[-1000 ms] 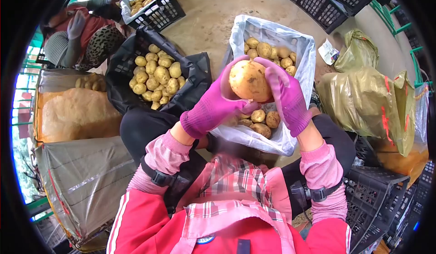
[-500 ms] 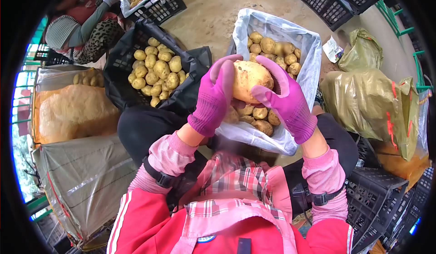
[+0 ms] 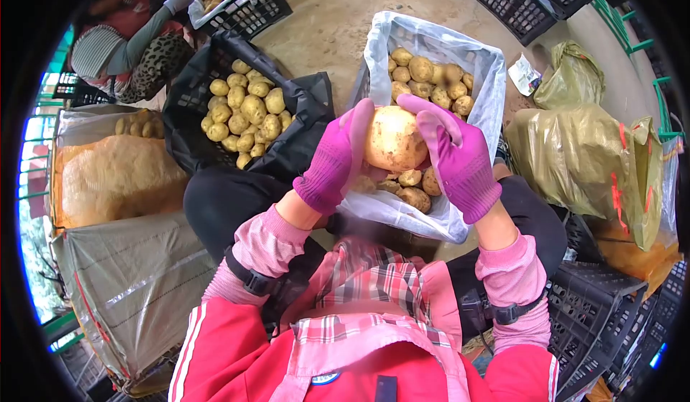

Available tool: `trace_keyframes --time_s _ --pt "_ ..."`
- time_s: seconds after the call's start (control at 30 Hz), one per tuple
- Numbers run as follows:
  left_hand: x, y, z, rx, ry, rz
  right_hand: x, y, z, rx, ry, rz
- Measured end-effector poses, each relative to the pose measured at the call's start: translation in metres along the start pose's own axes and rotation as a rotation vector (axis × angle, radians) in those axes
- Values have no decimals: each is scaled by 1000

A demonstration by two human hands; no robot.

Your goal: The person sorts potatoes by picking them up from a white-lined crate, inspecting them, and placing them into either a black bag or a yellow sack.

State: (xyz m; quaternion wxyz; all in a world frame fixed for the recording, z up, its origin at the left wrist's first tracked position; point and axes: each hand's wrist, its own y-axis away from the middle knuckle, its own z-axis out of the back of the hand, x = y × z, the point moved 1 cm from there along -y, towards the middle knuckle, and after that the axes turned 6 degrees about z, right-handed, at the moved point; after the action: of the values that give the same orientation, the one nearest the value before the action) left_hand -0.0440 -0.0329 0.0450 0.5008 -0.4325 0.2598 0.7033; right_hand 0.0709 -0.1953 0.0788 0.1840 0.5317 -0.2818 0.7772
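Observation:
Both my hands wear purple gloves and hold one large pale-brown potato (image 3: 394,140) between them, above a crate with a white liner (image 3: 483,60). My left hand (image 3: 336,156) grips the potato's left side. Fingers and thumb of my right hand (image 3: 457,156) press on its right side. More potatoes (image 3: 431,78) lie in the white-lined crate, partly hidden by my hands and the held potato. To the left stands a crate with a black liner (image 3: 185,125), holding several yellowish potatoes (image 3: 248,111).
At the upper left a co-worker (image 3: 129,49) sits by a black crate (image 3: 251,14) of potatoes. Filled sacks (image 3: 118,175) stand at the left, with green-brown bags (image 3: 575,157) at the right. Black crates (image 3: 589,308) are at the lower right and upper right.
The potato has turned between my hands and now shows a different side. My right fingers have shifted on it. The co-worker's gloved hand has moved slightly.

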Motion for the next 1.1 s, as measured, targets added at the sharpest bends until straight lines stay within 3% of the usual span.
trace_keyframes --time_s 0.07,0.1,0.2,0.27,0.3,0.37,0.43,0.6,0.8,0.87,0.93,0.97,1.07,1.1 --pt "1 0 -1 53 23 147 0 -1 2 10 12 7" --pt "0 0 1 14 -69 81 -4 0 1 30 -2 9" --pt "-20 -1 3 -91 183 227 -3 2 -1 49 -45 -35" --pt "-22 -2 5 -127 281 235 3 0 0 71 -65 -89" --pt "-18 -3 6 -130 208 139 8 -2 6 96 -67 -122" --pt "-17 -1 3 -139 252 113 6 -5 8 78 -26 -31" --pt "-41 4 -1 -159 482 249 1 -4 7 83 -25 -29" --pt "-27 -2 13 -87 520 256 16 -2 11 141 -212 -214" --pt "-37 -2 15 17 726 473 0 -1 -1 79 -297 -38" --pt "-17 -4 17 23 418 269 8 -2 1 67 -393 -94" --pt "-27 -2 16 120 920 600 8 -4 2 61 -205 -8" --pt "-40 -2 18 146 995 760 8 -5 2 55 -110 32" --pt "-22 -4 15 355 1316 713 7 -6 2 57 -223 84" --pt "-21 -4 14 284 1038 489 7 -6 1 41 -220 50"
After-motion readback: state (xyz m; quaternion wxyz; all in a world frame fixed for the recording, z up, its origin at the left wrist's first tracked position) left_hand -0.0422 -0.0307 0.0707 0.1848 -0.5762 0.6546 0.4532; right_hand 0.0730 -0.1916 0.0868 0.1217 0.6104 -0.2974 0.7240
